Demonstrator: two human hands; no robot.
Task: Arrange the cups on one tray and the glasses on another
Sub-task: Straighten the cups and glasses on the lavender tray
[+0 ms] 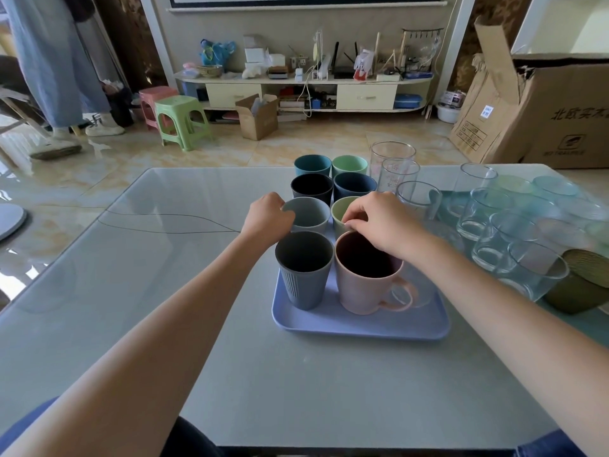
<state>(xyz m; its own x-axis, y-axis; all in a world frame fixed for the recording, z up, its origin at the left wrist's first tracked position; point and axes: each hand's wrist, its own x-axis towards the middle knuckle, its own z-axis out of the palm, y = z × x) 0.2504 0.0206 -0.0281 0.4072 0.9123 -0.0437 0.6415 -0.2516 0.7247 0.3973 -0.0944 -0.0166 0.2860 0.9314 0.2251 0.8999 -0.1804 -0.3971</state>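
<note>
A lavender tray [359, 321] holds several cups in two columns. Nearest me stand a grey ribbed cup [303, 275] and a pink mug [365, 282] with its handle to the right. Behind them are a pale blue-grey cup [311, 214] and a light green cup [342, 211]. My left hand [268, 219] grips the left rim of the pale blue-grey cup. My right hand [379, 219] pinches the rim of the light green cup. Clear glasses [487, 212] fill a teal tray [590, 321] at the right.
Two tall clear glasses [395, 166] stand behind the cups near the table's far edge. A dark green glass bowl [583, 282] sits at the right edge. A thin black cable [164, 222] crosses the grey table [131, 291]. Stools and a cardboard box stand on the floor beyond.
</note>
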